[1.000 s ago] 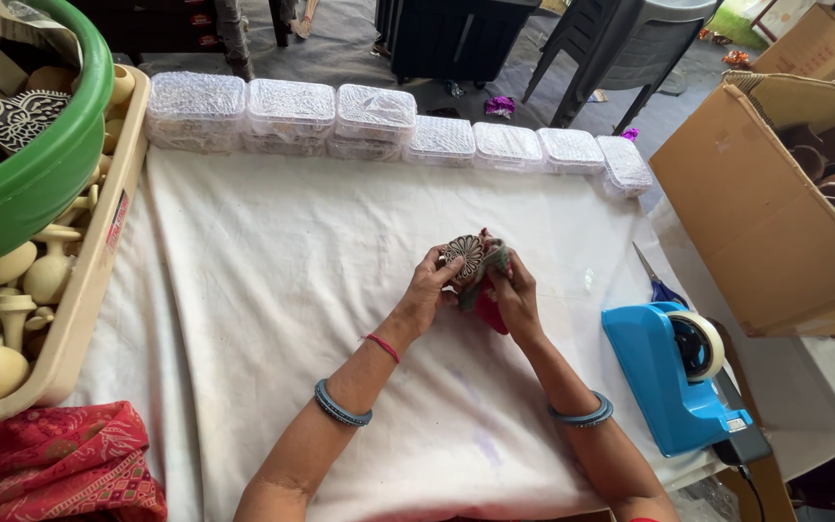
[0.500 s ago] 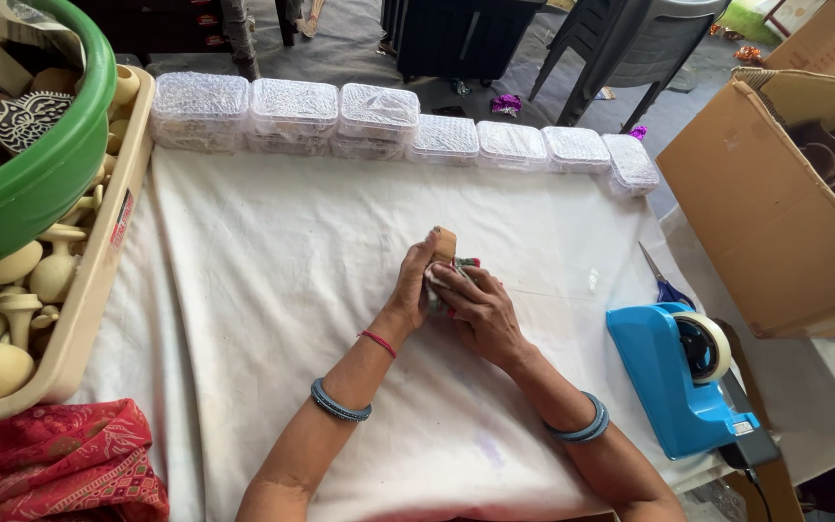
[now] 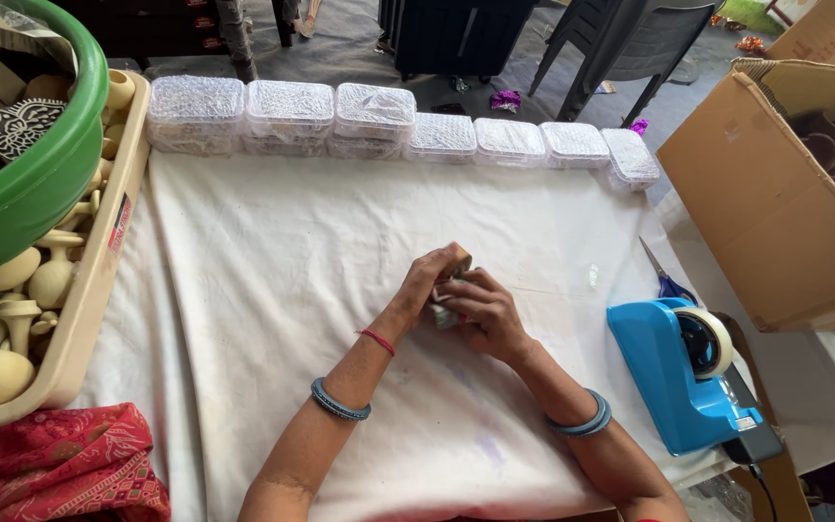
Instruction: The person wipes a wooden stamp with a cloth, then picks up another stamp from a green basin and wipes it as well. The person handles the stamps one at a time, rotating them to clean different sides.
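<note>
**A:** While we look down from the head cam — what do both hands have?

**B:** One small wooden block [image 3: 456,263], held up just over the white cloth [image 3: 273,290], near the middle of the table. Left hand [image 3: 429,282] is closed on its left side. Right hand [image 3: 480,307] is wrapped round it from the right & below. So both hands are together, squeezed on that same block. Some thin wrap w/ a bit of green peeks out under the fingers; can't tell what kind.

**A:** What's around?

**B:** A row of clear plastic boxes [image 3: 379,118] along the far edge. Blue tape holder [image 3: 688,382] to the right, scissors [image 3: 667,280] just past it, big cardboard box [image 3: 775,203] further right. On the left, a green tub [image 3: 45,164] sits over a tan tray [image 3: 99,290] of pale wooden pieces. Red cloth [image 3: 60,469] at the near left corner.

**A:** How to do this bit well?

**B:** I think: keep the left hand still — let the right do the folding. Hold the block low over the cloth so a slip is soft. Press the wrap flat at the corners; don't pinch hard.
</note>
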